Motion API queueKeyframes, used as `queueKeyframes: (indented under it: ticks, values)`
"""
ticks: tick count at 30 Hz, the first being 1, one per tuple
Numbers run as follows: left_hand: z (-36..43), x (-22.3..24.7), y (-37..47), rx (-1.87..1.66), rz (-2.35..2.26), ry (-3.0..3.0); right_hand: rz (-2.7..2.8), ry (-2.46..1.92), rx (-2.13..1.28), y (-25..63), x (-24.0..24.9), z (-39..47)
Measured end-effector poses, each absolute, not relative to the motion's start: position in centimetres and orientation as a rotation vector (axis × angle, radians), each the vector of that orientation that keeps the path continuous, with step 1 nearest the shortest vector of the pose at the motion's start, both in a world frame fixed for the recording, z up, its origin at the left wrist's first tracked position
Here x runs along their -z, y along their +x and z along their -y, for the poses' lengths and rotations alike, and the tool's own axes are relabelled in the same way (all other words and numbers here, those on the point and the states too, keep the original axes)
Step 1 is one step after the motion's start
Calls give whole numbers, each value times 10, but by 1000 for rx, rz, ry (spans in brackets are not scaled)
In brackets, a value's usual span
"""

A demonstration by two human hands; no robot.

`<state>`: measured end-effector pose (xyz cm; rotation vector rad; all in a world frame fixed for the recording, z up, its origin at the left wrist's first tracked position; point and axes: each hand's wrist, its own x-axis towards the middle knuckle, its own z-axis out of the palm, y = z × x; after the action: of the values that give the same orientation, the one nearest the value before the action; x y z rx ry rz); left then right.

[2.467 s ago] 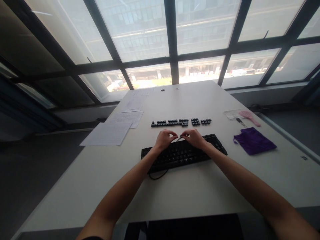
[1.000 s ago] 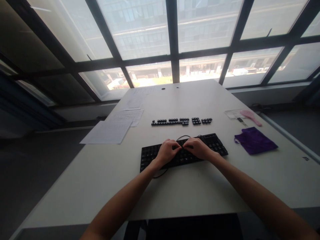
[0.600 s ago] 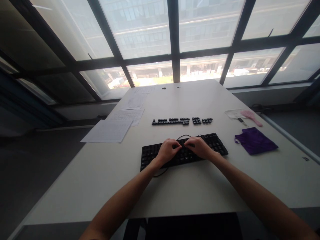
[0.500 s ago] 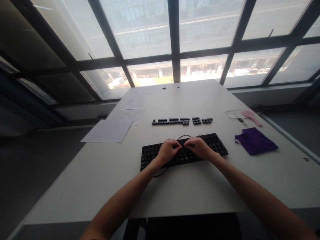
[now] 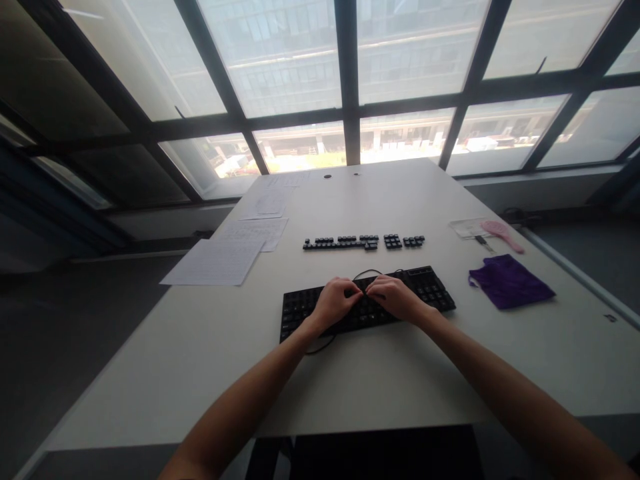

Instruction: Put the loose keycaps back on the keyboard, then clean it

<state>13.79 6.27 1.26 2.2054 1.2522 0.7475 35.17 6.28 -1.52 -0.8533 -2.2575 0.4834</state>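
A black keyboard (image 5: 300, 313) lies slightly turned on the white table, its cable showing behind and below it. My left hand (image 5: 336, 300) rests over the middle of the keyboard, thumb and fingers pinched together. Facing it, my right hand (image 5: 394, 297) is pinched too, its fingertips close to those of the left. Whatever is between the fingertips is too small and dark to make out. Behind the keyboard, loose black keycaps (image 5: 340, 245) stand in rows, with a further block of keycaps (image 5: 393, 242) and a small group of keycaps (image 5: 414, 242) to their right.
Sheets of paper (image 5: 215, 261) lie along the table's left side. On the right are a purple cloth pouch (image 5: 513, 281), a pink hairbrush (image 5: 501, 235), a small black-ended tool (image 5: 483, 242) and a clear packet (image 5: 465, 229). Large windows rise beyond the table (image 5: 380, 387).
Both hands stay pinched at the same place on the keyboard. The right fingertips have shifted very slightly; nothing else has visibly moved.
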Motion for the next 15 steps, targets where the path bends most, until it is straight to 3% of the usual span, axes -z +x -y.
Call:
queueKeyframes:
  ticks: [8, 15]
  values:
    - [-85, -28, 143, -400, -1359, 1998, 2101, -1194, -752, 346, -6, -69]
    - [-99, -22, 142, -408, -1309, 2017, 2044, -1351, -819, 338, -4, -75]
